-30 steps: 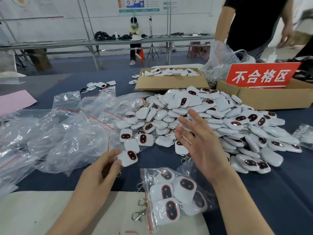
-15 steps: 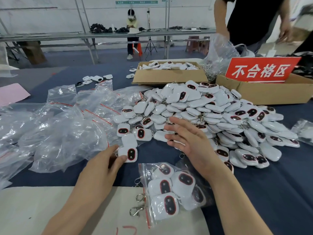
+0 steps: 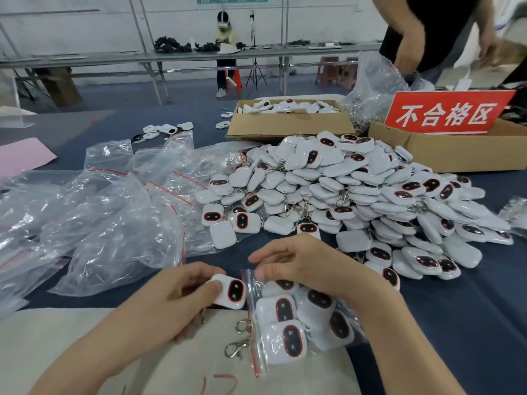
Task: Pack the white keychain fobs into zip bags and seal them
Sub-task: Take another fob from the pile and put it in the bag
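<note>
My left hand (image 3: 174, 295) pinches a white keychain fob (image 3: 232, 292) with a black, red-rimmed oval, right at the mouth of a zip bag (image 3: 302, 320). That clear bag lies in front of me with several fobs inside and metal clasps (image 3: 239, 337) sticking out of its open red-striped mouth. My right hand (image 3: 302, 260) pinches the bag's top edge near the opening. A big pile of loose white fobs (image 3: 356, 195) covers the dark blue table behind my hands.
A heap of empty clear zip bags (image 3: 108, 212) lies to the left. Two cardboard boxes (image 3: 288, 124) stand at the back, one with a red sign (image 3: 447, 112). A person in black stands at the far right. A beige board (image 3: 85, 332) lies under my left arm.
My left hand carried a fob from the pile's edge to the bag's mouth. My right hand left the pile and took hold of the bag's top edge.
</note>
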### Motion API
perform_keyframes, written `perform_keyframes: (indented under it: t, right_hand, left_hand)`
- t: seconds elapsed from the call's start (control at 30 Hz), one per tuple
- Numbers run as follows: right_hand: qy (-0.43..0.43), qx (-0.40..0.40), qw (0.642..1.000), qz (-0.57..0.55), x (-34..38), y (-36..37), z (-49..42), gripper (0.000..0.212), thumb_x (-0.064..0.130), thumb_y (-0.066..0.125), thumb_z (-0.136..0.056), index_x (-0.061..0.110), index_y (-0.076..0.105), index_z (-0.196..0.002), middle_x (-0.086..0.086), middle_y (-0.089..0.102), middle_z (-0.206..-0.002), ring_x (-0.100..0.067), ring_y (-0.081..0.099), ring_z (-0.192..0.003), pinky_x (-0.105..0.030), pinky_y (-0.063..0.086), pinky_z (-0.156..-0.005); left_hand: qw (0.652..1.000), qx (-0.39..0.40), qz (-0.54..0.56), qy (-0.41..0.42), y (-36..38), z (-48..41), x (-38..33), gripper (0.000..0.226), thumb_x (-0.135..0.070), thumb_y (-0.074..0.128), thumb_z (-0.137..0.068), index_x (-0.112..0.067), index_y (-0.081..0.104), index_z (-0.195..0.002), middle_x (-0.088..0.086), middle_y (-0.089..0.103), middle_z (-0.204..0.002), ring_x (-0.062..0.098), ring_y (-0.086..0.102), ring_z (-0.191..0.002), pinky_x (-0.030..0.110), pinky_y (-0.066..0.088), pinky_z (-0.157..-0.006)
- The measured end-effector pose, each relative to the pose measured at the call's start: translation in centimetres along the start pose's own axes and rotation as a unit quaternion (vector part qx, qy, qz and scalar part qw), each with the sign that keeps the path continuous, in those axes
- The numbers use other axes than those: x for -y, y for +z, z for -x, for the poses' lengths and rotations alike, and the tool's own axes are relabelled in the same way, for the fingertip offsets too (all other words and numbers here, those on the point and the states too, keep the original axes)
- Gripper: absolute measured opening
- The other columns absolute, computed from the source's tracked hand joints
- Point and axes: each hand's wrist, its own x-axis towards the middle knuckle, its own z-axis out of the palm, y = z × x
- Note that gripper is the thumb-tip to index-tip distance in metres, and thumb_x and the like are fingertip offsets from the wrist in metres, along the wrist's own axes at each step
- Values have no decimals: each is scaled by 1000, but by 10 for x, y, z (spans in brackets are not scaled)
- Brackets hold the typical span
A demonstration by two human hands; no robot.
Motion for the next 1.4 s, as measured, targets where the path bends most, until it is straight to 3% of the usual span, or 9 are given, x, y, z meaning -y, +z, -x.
perform_keyframes:
  t: [0.13,0.27,0.4,0.5,0.8,0.93,1.07,1.2,1.4]
  right_hand:
    - [-2,6,1000,2,0,2,-2,24,32,78,-85,38,73,-107,12,76,-100,-3,69,-98,-34,53,-100]
    - [-26,-19,999,-22,2,2,-2,22,25,75,-88,38,73,-105,6,76,-96,-10,71,-94,-24,56,-90]
    - [-50,-37,997,-42,4,1,-2,19,23,73,-90,38,73,-103,4,75,-93,-33,68,-93,-34,58,-84]
    - [-56,-45,996,-61,7,1,-1,20,20,73,-90,36,74,-102,3,76,-91,-39,66,-90,-29,60,-76]
    - [-54,-59,996,-38,9,1,0,18,27,69,-93,41,73,-104,9,77,-93,-8,73,-87,-15,55,-75]
    - [-51,-55,995,-66,12,-3,6,19,37,56,-101,47,70,-108,13,77,-99,-2,73,-89,-9,53,-71]
    - [-45,-45,995,-80,11,-4,6,20,45,52,-101,46,69,-112,12,77,-100,-3,72,-93,-17,53,-77]
    - [-48,-49,992,-108,5,-7,6,26,49,50,-100,42,68,-116,10,77,-105,-7,72,-98,-30,52,-89]
    - [-89,-247,955,-137,0,-20,4,25,31,46,-106,29,70,-113,8,78,-98,-8,72,-93,-26,58,-87]
  left_hand:
    - [1000,22,17,5,5,0,-6,17,-27,59,-101,-36,74,-99,1,61,-61,14,49,-46,20,36,-39]
    - [998,45,41,12,4,3,-11,16,-27,60,-99,-32,75,-102,2,61,-58,11,47,-42,18,38,-41]
    - [999,-2,46,23,15,0,-11,13,-24,61,-99,-22,71,-107,6,60,-58,14,46,-40,18,35,-40]
    - [995,-55,84,11,26,-5,-9,16,-20,66,-95,-14,64,-110,6,59,-59,18,47,-40,19,34,-36]
    - [987,-154,15,40,59,-16,-4,13,-28,75,-88,-29,62,-90,-4,71,-74,17,59,-53,32,47,-53]
    - [977,-187,-52,86,62,-15,-2,20,-30,72,-89,-42,56,-89,-19,71,-79,7,63,-64,17,46,-61]
    - [967,-188,-129,117,66,-11,-3,20,-33,71,-89,-43,53,-89,-26,66,-79,1,60,-71,18,44,-62]
    - [970,-158,-128,137,61,-13,-4,13,-25,64,-94,-36,68,-88,-20,65,-78,0,60,-65,19,45,-65]
    - [977,-201,48,50,52,-25,3,42,-5,49,-101,-34,74,-87,0,67,-68,9,52,-45,22,43,-45]
